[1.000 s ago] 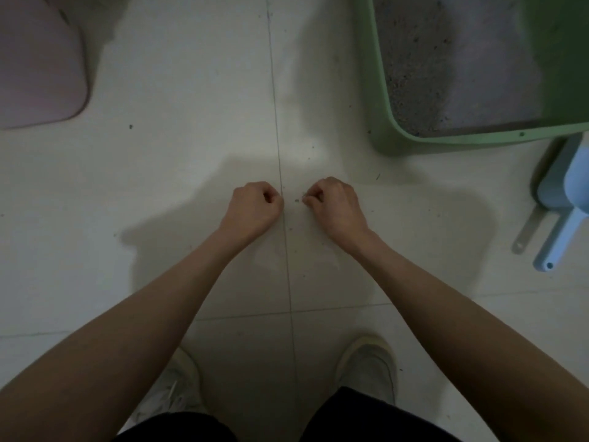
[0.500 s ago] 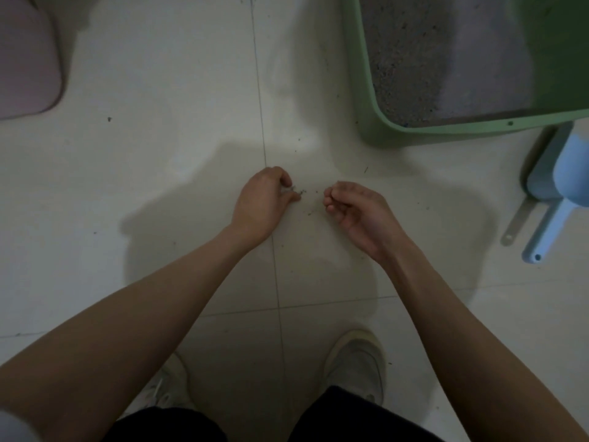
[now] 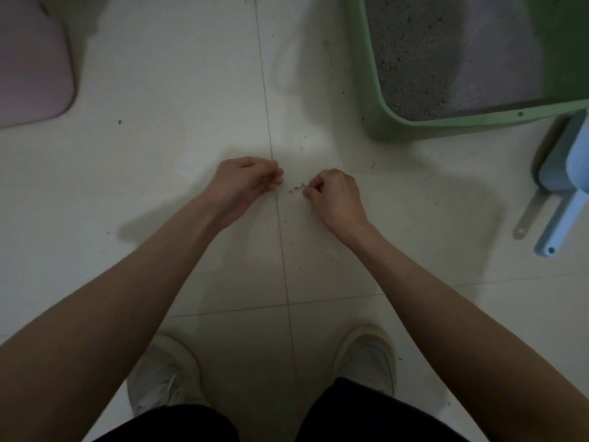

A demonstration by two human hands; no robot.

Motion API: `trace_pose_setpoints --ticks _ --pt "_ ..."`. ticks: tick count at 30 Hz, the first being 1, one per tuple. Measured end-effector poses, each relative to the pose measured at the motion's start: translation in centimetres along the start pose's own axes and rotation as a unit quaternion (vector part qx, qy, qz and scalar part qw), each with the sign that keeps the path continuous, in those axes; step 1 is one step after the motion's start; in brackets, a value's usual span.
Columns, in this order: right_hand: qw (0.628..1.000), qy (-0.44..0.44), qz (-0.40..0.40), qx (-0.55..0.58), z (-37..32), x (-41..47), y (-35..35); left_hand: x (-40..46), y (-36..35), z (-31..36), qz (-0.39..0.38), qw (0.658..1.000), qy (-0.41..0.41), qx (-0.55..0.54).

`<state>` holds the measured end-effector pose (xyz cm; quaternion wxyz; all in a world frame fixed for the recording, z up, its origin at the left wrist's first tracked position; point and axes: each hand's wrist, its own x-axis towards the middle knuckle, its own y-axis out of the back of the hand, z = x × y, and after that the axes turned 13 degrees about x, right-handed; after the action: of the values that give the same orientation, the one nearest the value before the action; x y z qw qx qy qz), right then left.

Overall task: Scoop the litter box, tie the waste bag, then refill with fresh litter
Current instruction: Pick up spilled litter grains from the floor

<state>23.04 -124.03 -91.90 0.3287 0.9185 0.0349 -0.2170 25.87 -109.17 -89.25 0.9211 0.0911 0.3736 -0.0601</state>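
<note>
The pale tiled floor (image 3: 178,129) fills most of the view, with a pinkish mat (image 3: 28,65) at the far left. At the far right sits the green litter box (image 3: 373,100), its grey litter (image 3: 424,55) banked toward one side. Just right of it a light blue scoop (image 3: 564,199) lies on the tiles, handle pointing near. No waste bag and no fresh-litter container are visible (either may simply be out of frame). Both arms reach forward over two white shoes (image 3: 366,362). The left hand (image 3: 248,183) has curled fingers; I cannot tell whether it holds anything. The right hand (image 3: 334,196) pinches a tiny dark scrap (image 3: 298,187) of debris near the grout line, well apart from the box. This looks like tidying stray bits off the floor, a side step to scooping. The next move probably calls for carrying the scrap to wherever waste is collected, then reaching right for the scoop.
</note>
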Motion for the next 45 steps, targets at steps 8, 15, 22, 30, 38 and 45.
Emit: trace_pose_setpoints --ticks 8,15,22,30,38,45 --pt "0.899 -0.119 0.006 0.422 0.3 -1.2 2.9 0.6 -1.6 -0.2 0.028 0.969 -0.056 0.237" --pt "0.731 -0.181 -0.066 0.655 1.2 -2.0 4.9 1.3 -4.0 -1.5 0.082 0.853 -0.183 0.482" --pt "0.989 -0.043 -0.024 0.137 0.0 0.0 1.8 1.1 -2.5 -1.3 0.087 0.849 -0.184 0.487" --pt "0.999 0.02 -0.031 -0.02 -0.9 0.0 -0.3 0.5 1.0 -1.9 0.08 0.93 -0.085 0.348" --pt "0.929 -0.109 -0.008 0.354 1.1 -2.4 3.0 1.0 -3.1 -2.6 0.089 0.854 -0.19 0.476" --pt "0.998 -0.029 -0.009 0.049 0.1 -0.7 0.3 0.4 -2.7 -2.8 0.126 0.843 -0.21 0.479"
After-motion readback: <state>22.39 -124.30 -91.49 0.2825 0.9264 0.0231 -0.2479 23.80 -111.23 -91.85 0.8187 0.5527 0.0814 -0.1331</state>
